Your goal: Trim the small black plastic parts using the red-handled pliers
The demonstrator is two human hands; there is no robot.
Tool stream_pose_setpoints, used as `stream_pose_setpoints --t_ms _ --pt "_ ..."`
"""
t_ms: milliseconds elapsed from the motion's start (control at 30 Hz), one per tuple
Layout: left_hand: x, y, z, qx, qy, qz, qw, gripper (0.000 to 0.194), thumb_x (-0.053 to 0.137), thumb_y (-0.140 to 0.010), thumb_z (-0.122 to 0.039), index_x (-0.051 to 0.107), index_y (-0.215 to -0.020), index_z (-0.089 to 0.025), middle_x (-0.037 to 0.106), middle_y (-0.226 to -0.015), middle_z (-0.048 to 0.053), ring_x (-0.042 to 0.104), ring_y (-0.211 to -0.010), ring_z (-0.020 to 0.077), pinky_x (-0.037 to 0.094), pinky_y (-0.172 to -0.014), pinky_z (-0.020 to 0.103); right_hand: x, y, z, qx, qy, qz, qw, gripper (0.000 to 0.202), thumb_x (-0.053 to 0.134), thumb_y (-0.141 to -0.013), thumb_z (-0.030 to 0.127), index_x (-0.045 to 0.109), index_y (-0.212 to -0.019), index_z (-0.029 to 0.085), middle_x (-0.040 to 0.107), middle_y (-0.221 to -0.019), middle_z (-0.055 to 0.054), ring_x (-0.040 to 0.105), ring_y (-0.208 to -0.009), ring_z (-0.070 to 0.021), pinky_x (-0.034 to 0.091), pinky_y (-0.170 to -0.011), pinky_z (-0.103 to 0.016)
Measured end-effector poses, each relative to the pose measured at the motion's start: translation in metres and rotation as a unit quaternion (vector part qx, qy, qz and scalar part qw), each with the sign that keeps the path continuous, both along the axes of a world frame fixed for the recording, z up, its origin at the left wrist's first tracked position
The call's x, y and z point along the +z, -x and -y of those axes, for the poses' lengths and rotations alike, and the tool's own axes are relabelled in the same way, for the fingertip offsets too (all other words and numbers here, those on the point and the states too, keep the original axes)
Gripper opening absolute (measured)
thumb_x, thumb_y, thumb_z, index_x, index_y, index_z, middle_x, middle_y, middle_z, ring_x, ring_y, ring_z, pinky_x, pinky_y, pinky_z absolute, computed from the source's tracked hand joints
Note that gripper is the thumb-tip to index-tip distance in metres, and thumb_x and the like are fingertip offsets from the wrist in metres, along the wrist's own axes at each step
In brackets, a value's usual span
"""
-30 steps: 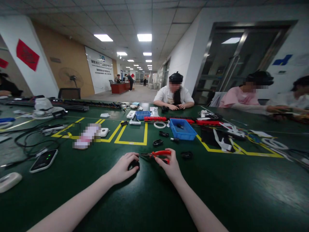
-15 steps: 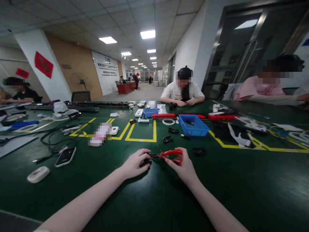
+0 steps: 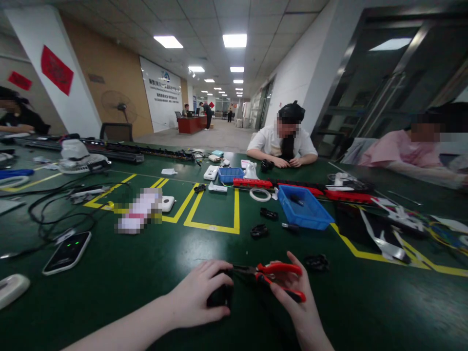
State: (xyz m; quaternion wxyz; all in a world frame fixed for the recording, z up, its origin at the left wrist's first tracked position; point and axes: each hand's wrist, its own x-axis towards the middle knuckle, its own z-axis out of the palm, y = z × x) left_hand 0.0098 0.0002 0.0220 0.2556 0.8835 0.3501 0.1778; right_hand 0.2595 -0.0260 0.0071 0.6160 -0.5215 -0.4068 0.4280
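I am looking down at a green table (image 3: 109,302), and both of my hands are working at the bottom centre of the frame. My left hand (image 3: 197,297) is curling its fingers over a small black part (image 3: 219,295) and pressing it to the tabletop. My right hand (image 3: 292,297) is gripping the red handles of a pair of pliers (image 3: 272,275), whose dark nose is pointing left toward the part; I cannot tell whether the nose is touching it.

As I judge it, the nose is sitting very close to my left fingertips, so a squeeze could be pinching skin instead of the part. The part could also be skidding on the smooth table if my hold is loosening.

Counting: one pair of pliers, one black part under my hand, and three more small black parts lying loose above and right of my hands, the nearest (image 3: 316,262) just right of the pliers. There are two blue trays, the larger (image 3: 305,207) right of centre, the smaller (image 3: 230,174) behind it. One phone (image 3: 68,252) is lying at lower left.
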Motion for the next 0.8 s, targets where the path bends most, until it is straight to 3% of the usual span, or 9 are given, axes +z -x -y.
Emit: stream_pose_setpoints --t_ms 167,300,500,800 --pt "-0.004 0.000 -0.004 0.014 0.034 0.011 0.999 0.045 0.076 -0.077 -0.033 0.061 -0.119 -0.027 0.049 -0.148 0.008 0.048 -0.134 0.0308 0.041 -0.111 0.049 0.003 0.000 0.003 0.045 0.014 -0.018 0.999 0.063 0.082 -0.066 0.052 0.058 -0.119 0.030 0.070 -0.114 -0.009 0.069 -0.102 -0.0317 0.051 -0.096 -0.051" --pt "-0.006 0.002 -0.006 0.018 0.043 0.016 0.999 0.042 0.075 -0.078 -0.029 0.061 -0.117 -0.026 0.048 -0.149 0.008 0.048 -0.135 0.0293 0.041 -0.113 0.047 0.005 0.000 0.003 0.068 0.020 -0.017 0.997 0.061 0.083 -0.064 0.051 0.060 -0.116 0.029 0.071 -0.114 -0.011 0.068 -0.105 -0.0322 0.051 -0.097 -0.050" --pt "-0.004 0.001 -0.006 0.009 0.043 0.013 0.999 0.041 0.072 -0.080 -0.027 0.060 -0.119 -0.026 0.048 -0.149 0.008 0.047 -0.136 0.0296 0.041 -0.114 0.048 -0.001 -0.005 0.001 0.044 0.024 -0.052 0.997 0.060 0.080 -0.067 0.052 0.057 -0.116 0.028 0.072 -0.115 -0.013 0.070 -0.102 -0.0343 0.053 -0.091 -0.052" --pt "0.006 -0.001 -0.006 -0.001 0.069 -0.023 0.997 0.045 0.073 -0.078 -0.024 0.060 -0.122 -0.021 0.045 -0.151 0.012 0.044 -0.140 0.0319 0.037 -0.117 0.048 0.006 -0.004 0.003 -0.016 0.021 -0.041 0.999 0.046 0.074 -0.075 0.047 0.060 -0.115 0.030 0.073 -0.114 -0.010 0.067 -0.111 -0.0340 0.053 -0.097 -0.052"
